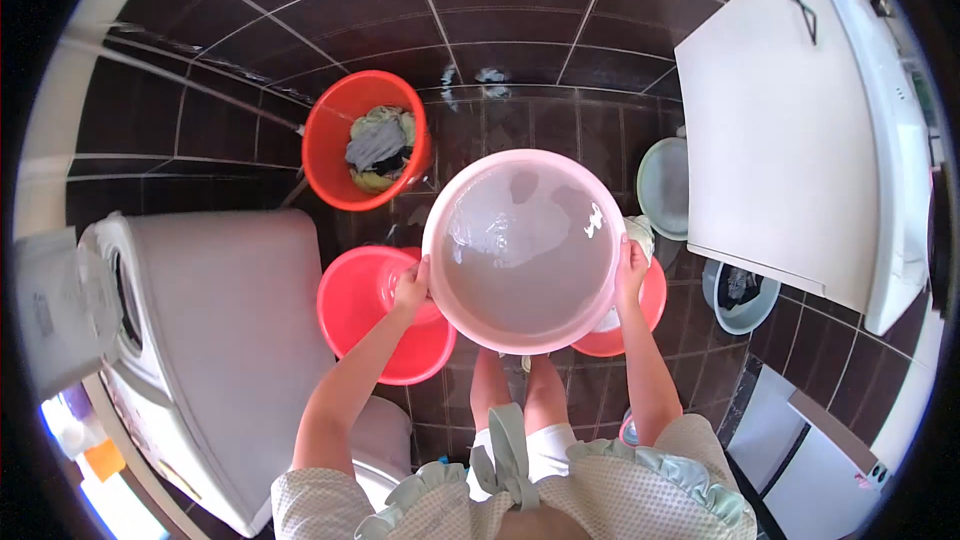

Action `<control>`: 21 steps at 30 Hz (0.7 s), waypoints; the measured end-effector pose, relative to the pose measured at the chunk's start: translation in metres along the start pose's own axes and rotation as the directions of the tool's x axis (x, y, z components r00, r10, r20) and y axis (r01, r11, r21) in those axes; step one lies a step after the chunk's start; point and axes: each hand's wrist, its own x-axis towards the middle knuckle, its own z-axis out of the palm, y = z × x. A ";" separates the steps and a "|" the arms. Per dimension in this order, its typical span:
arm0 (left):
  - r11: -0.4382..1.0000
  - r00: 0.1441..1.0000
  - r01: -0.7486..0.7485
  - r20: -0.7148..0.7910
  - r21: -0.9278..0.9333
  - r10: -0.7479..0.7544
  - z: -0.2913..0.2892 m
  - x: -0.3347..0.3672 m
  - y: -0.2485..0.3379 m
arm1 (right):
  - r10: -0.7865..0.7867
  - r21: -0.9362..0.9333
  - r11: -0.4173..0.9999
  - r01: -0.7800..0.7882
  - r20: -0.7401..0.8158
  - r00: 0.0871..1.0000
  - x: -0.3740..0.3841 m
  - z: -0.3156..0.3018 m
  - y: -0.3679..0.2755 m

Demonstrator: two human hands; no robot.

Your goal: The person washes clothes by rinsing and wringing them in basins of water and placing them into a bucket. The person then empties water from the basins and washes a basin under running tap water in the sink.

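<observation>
Between both hands I hold a large round pink basin [522, 252], with greyish, cloudy water inside it. My left hand [412, 285] grips its left rim, fingers wrapped round the edge. On the opposite side my right hand [631, 265] is closed on the right rim. Below the left hand stands a pinkish-red tub [345, 315], partly covered by the basin. Under my right forearm another red basin [652, 295] shows only in part, with some pale cloth [640, 232] beside the rim above it.
An orange-red bucket [318, 155] at the far left holds wet clothes [380, 145]. A white washing machine [225, 310] stands left; a tall white appliance [775, 135] stands right. A pale green basin [665, 185] and a blue-grey basin [755, 318] with dark cloth sit beside it. Dark floor tiles [555, 120] look wet.
</observation>
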 end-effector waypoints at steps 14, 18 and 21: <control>0.896 0.969 0.132 -0.135 -0.423 -0.206 -0.043 -0.210 -0.058 | 0.025 -0.157 0.986 0.054 0.466 0.884 -0.084 0.007 -0.095; 0.881 0.936 0.167 -0.211 -0.443 -0.283 -0.040 -0.229 -0.117 | -0.029 -0.192 0.971 0.140 0.490 0.871 -0.119 0.024 -0.088; 0.865 0.915 0.183 -0.240 -0.467 -0.323 -0.045 -0.240 -0.155 | 0.079 -0.254 0.963 0.089 0.583 0.809 -0.138 0.027 -0.075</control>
